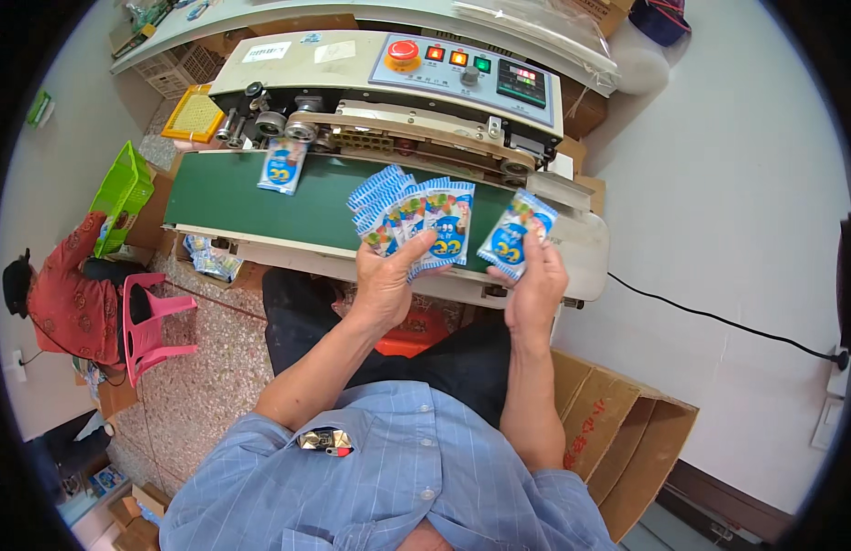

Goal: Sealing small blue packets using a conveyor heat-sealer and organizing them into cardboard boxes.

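My left hand is closed on a fanned stack of small blue-and-white packets, its thumb across the front ones. To its right, my right hand pinches a single packet of the same kind, tilted and apart from the stack. Both hands are over the near edge of a green conveyor belt. Another such packet lies on the belt at the left, its far end by the rollers of a band sealing machine. The fingers behind the packets are mostly hidden.
The machine's control panel has a red knob and lit buttons. An opened cardboard box stands by my right side. At the left, a person in red sits on a pink chair by a green basket. A black cable runs along the right wall.
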A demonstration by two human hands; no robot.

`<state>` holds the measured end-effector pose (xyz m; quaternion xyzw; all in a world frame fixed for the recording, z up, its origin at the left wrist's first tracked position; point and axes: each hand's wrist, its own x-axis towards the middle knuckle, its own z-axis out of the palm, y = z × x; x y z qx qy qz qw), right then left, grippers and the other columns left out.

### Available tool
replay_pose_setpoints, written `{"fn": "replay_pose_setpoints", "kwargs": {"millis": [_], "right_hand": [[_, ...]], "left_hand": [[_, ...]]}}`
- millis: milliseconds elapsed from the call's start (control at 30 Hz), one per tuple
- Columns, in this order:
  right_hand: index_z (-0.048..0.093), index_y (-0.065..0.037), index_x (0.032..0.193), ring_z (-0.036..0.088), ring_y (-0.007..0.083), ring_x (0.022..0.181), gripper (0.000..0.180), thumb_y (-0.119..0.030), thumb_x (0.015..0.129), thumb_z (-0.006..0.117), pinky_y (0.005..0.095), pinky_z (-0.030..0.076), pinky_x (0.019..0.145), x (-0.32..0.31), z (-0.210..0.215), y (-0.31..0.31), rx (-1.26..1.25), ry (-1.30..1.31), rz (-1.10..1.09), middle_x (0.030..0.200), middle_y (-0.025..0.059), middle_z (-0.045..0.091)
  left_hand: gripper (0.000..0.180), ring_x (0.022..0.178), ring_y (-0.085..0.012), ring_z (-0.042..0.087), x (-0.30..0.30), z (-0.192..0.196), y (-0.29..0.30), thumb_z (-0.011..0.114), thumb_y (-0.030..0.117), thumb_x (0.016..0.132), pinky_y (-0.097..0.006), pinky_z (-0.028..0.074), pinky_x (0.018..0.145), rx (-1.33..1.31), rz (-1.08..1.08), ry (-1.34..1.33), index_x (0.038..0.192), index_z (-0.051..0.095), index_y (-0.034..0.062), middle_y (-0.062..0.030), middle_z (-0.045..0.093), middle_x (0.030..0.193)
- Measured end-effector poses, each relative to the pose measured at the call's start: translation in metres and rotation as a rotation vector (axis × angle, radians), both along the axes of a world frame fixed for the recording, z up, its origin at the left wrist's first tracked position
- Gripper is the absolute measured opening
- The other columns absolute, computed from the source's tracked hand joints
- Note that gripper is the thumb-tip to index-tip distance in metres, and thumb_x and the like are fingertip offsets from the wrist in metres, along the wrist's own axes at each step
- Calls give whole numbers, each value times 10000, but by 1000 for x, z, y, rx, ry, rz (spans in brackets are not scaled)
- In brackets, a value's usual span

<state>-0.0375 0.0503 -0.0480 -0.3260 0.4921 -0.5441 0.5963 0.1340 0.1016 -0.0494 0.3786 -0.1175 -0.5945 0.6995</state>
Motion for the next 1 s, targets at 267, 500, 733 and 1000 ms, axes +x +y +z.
{"fn": "replay_pose_setpoints", "kwargs": {"millis": [267,500,733,1000], "right_hand": [[609,33,1075,686,144,758,216,-163,991,574,284,619,592,-26,-7,-46,43,150,23,956,93,687],[603,47,1080,688,158,791,257,-191,982,591,302,601,673,6,-11,-65,104,155,224,961,109,687],[614,12,1144,663,155,942,283,-230,999,586,283,558,766,16,5,-8,-42,150,237,1054,90,681],[601,1,1130,700,147,786,223,-142,961,623,279,609,556,-8,7,0,16,-43,95,1005,88,695]], "left_hand": [[403,884,-210,718,6,2,-6,737,24,842,-359,641,651,18,14,-57,1208,568,29,-111,693,1081],[412,864,-212,721,6,4,-8,745,29,837,-341,638,623,57,-11,-50,1212,576,25,-112,699,1069],[404,856,-201,718,1,6,-6,749,50,842,-337,637,624,34,-44,-53,1212,588,27,-107,700,1072],[418,900,-199,711,-4,11,1,738,74,852,-337,639,626,23,-138,10,1235,576,34,-92,691,1100]]}}
